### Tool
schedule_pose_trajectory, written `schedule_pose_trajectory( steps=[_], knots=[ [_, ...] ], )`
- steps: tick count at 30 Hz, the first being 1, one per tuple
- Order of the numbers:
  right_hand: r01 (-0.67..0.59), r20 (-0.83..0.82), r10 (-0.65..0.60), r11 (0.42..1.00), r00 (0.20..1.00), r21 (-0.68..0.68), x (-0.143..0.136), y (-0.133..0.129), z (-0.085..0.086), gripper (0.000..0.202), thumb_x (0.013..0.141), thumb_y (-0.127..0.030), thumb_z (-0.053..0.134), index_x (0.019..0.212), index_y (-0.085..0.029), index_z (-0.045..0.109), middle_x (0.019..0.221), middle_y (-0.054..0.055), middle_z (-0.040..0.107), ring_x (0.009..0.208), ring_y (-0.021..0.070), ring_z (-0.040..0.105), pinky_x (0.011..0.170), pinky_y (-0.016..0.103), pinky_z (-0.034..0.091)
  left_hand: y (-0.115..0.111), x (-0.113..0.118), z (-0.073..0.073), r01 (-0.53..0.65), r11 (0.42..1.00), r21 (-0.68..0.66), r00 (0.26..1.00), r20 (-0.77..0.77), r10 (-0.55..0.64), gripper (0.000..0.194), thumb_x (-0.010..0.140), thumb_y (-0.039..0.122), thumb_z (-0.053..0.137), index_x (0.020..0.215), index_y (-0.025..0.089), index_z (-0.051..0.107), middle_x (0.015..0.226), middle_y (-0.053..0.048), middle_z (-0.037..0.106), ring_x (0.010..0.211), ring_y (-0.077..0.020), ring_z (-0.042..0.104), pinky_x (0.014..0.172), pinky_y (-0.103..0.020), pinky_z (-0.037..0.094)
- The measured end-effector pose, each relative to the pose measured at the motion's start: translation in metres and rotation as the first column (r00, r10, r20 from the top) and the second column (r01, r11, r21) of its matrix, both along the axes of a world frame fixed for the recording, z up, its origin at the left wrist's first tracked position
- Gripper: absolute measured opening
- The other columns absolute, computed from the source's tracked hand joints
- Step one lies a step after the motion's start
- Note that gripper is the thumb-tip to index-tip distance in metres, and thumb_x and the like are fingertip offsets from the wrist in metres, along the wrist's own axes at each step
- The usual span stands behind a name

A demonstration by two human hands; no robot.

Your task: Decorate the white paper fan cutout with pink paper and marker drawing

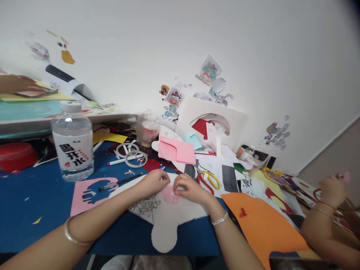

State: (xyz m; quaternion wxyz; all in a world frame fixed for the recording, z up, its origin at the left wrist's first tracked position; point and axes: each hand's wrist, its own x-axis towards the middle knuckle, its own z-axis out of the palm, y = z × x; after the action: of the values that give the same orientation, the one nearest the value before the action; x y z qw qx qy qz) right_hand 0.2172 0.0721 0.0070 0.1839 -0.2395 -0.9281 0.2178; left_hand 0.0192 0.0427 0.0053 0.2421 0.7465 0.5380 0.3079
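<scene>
A white paper shape [187, 212] with a round tab at its near end lies on the blue table in front of me. Black line drawings [146, 205] cover its left part. A pink paper cutout [170, 195] rests on its middle. My right hand [188, 186] is closed, its thumb and bent fingers at the cutout's right edge. Just left of it, my left hand [156, 183] has its fingers curled together near the cutout's top edge; what sits between these fingertips is hidden.
To the left stand a water bottle [73, 144], a pink sheet with cut-out holes [77, 197] and a black pen [120, 182]. Yellow-and-red scissors [209, 180], tape rings [136, 159] and orange paper [261, 221] lie around. Another person's hand [333, 191] is at right, another [21, 85] at upper left.
</scene>
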Motion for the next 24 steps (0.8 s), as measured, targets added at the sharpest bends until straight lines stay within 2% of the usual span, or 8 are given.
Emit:
schedule_pose_trajectory(
  steps=[6, 11, 13, 18, 24],
  knots=[
    [0.009, -0.071, -0.009, 1.000, 0.997, 0.004, 0.001, 0.004, -0.004, 0.007, 0.077, -0.013, 0.064, 0.076, -0.019, 0.061, 0.089, 0.001, 0.058, 0.093, 0.0144, 0.050, 0.088, 0.029, 0.038, -0.004, 0.007, -0.004, 0.046, 0.999, -0.019, 0.996, -0.073, -0.048, 0.025, 0.064, 0.024, 0.043, 0.066, 0.018, 0.067, 0.071, -0.004, 0.068, 0.069, -0.0184, 0.059, 0.062, -0.025, 0.039],
    [0.025, -0.075, -0.025, 1.000, 0.997, -0.002, -0.001, 0.002, -0.001, 0.009, 0.074, -0.012, 0.067, 0.074, -0.019, 0.062, 0.086, 0.001, 0.058, 0.091, 0.0145, 0.051, 0.086, 0.029, 0.038, -0.004, 0.010, -0.010, 0.092, 0.995, -0.029, 0.990, -0.107, -0.094, 0.029, 0.066, 0.028, 0.045, 0.076, 0.020, 0.071, 0.076, -0.003, 0.068, 0.072, -0.0180, 0.057, 0.064, -0.025, 0.037],
    [0.023, -0.095, -0.023, 1.000, 0.995, 0.002, -0.001, 0.001, -0.001, 0.010, 0.073, -0.011, 0.067, 0.074, -0.019, 0.061, 0.085, 0.000, 0.058, 0.090, 0.0143, 0.052, 0.085, 0.028, 0.039, -0.004, 0.010, -0.011, 0.126, 0.991, -0.047, 0.985, -0.113, -0.131, 0.030, 0.067, 0.028, 0.044, 0.077, 0.021, 0.072, 0.072, -0.002, 0.067, 0.069, -0.0173, 0.055, 0.062, -0.024, 0.036],
    [0.026, -0.137, -0.026, 1.000, 0.990, 0.000, 0.000, 0.001, -0.004, 0.012, 0.073, -0.009, 0.067, 0.072, -0.019, 0.061, 0.082, 0.000, 0.059, 0.087, 0.0135, 0.053, 0.083, 0.027, 0.039, -0.005, 0.010, -0.009, 0.184, 0.978, -0.099, 0.974, -0.118, -0.195, 0.027, 0.068, 0.028, 0.042, 0.069, 0.020, 0.068, 0.062, 0.000, 0.060, 0.062, -0.0153, 0.052, 0.056, -0.023, 0.032],
    [0.015, -0.200, -0.015, 1.000, 0.980, -0.001, 0.004, 0.004, -0.013, 0.009, 0.075, -0.013, 0.066, 0.071, -0.018, 0.061, 0.083, 0.000, 0.060, 0.087, 0.0130, 0.055, 0.084, 0.027, 0.039, -0.006, 0.010, -0.007, 0.193, 0.972, -0.137, 0.973, -0.102, -0.208, 0.023, 0.068, 0.027, 0.041, 0.053, 0.018, 0.055, 0.057, 0.002, 0.054, 0.057, -0.0134, 0.048, 0.054, -0.023, 0.030]
  ],
)
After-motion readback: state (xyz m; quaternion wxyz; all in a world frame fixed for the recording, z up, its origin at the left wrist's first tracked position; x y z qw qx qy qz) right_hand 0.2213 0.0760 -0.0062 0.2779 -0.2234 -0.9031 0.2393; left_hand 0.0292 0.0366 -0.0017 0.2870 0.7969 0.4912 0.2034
